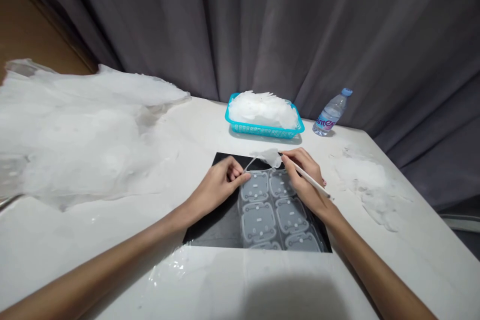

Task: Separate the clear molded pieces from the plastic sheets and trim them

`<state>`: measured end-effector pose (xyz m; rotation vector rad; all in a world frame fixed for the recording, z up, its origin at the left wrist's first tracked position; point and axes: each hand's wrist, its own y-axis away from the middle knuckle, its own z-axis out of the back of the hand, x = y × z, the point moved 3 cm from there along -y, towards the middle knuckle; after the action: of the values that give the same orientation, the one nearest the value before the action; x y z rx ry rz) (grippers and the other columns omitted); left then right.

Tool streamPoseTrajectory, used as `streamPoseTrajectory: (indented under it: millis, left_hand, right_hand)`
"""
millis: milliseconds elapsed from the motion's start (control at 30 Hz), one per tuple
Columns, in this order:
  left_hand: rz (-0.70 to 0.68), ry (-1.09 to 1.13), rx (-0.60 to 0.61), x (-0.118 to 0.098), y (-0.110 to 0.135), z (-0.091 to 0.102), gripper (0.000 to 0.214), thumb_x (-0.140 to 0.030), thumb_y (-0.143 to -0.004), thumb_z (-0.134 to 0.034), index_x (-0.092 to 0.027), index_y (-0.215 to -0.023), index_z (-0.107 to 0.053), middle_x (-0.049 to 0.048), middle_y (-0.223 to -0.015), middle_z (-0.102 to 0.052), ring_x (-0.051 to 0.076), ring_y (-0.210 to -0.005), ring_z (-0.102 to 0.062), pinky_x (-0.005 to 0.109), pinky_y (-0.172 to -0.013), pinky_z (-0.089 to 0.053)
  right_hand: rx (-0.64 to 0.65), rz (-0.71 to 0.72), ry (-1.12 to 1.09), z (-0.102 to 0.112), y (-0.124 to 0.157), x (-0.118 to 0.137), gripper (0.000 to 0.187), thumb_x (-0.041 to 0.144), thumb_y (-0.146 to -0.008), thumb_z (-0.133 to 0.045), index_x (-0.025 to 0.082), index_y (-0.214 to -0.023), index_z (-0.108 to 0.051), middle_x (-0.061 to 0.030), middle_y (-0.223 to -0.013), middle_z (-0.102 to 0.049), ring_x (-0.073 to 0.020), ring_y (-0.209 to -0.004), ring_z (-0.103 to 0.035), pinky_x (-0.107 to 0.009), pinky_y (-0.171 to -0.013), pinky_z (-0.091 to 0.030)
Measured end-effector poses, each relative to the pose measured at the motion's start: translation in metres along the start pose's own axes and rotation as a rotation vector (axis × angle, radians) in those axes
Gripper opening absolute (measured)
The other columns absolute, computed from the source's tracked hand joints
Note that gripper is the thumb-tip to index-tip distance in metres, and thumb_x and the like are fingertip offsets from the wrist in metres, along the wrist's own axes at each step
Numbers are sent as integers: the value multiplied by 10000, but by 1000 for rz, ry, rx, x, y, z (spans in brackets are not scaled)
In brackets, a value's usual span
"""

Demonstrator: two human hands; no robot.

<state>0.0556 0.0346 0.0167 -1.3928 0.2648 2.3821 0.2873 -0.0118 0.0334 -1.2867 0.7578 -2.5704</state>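
A translucent plastic sheet (258, 222) with two columns of rounded-square outlines lies on a black mat (215, 232). At the sheet's upper left corner, my left hand (225, 178) is closed in a pinch on its edge. My right hand (306, 172) grips a slim white pen-like tool (311, 179), held slantwise with its tip toward the sheet's far edge. Between the two hands, a crumpled translucent strip (270, 158) rises from that far edge. The tool's exact tip is too small to make out.
Beyond the mat stands a turquoise basket (262, 131) heaped with white translucent pieces. A water bottle (332, 114) is to its right. A large pile of translucent sheets (82, 135) covers the table's left side. Thin translucent scraps (365, 175) lie at right. A grey curtain (247, 25) hangs behind.
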Motion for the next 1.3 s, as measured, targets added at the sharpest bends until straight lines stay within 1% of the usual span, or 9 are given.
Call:
streamPoseTrajectory:
  millis: [67,167,333,433,567,667,867,1067,1300]
  left_hand:
    - [10,73,-51,-9,5,2,446,-616,-895,-684,-187,-801,-608,-15,-698,-594,148,-624,-527,268,-601,-406]
    - [101,373,155,-18,10,-7,569,-685,-983,-500,-165,-821,-667,31,-710,-672,182,-667,-642,309,-675,-517]
    - [185,621,232,-10,9,-10,375,-529,-895,-752,-154,-896,-769,73,-925,-793,226,-907,-743,367,-918,-575]
    - [202,669,250,-2,8,-9,338,-481,-879,-787,-162,-988,-806,107,-1048,-816,242,-1010,-757,371,-956,-576]
    - [202,690,252,1,8,-10,346,-481,-879,-793,-177,-1045,-812,114,-1104,-819,259,-1070,-756,410,-1016,-568]
    - [198,690,258,-1,8,-12,378,-472,-869,-807,-168,-1092,-801,113,-1110,-820,274,-1087,-753,444,-1040,-560]
    - [184,674,250,-5,7,-10,362,-440,-856,-831,-175,-1102,-802,89,-1073,-826,241,-1012,-760,397,-987,-579]
    - [174,705,200,-9,10,-11,392,-420,-901,-798,-185,-1211,-746,90,-1152,-799,229,-983,-772,331,-874,-619]
    - [211,834,146,-14,18,-24,540,-342,-882,-834,-208,-1367,-638,100,-1258,-770,260,-1131,-747,346,-948,-620]
  right_hand:
    - [27,24,-48,-4,10,17,169,286,-1039,-553,238,-1077,-710,-58,-1012,-705,-223,-963,-672,-356,-888,-530]
    - [206,90,-142,-16,26,35,199,249,-1048,-536,246,-1141,-712,-67,-1042,-705,-215,-966,-676,-352,-889,-538]
    - [464,10,-248,-19,39,40,305,280,-1036,-568,258,-1327,-658,-40,-996,-717,-191,-877,-685,-333,-844,-560]
    - [390,-48,-250,-3,33,34,297,309,-1024,-589,255,-1304,-672,-30,-952,-711,-191,-827,-670,-332,-795,-557]
    - [168,46,-13,12,24,20,309,341,-1084,-457,271,-1134,-754,-78,-1066,-694,-272,-1068,-608,-464,-983,-483]
    - [66,79,127,7,24,6,367,329,-1105,-378,266,-1213,-723,-110,-1220,-645,-299,-1204,-533,-514,-1053,-443]
    - [268,-24,-34,-20,25,-11,388,351,-1080,-468,253,-1442,-571,-115,-1283,-649,-279,-1210,-545,-485,-1086,-447]
    - [239,-185,-141,-21,20,-8,267,374,-939,-704,237,-1157,-778,-69,-992,-649,-248,-959,-558,-412,-939,-492]
    - [249,-147,-178,-16,20,8,121,323,-968,-677,259,-982,-779,-25,-885,-679,-237,-933,-502,-391,-932,-413]
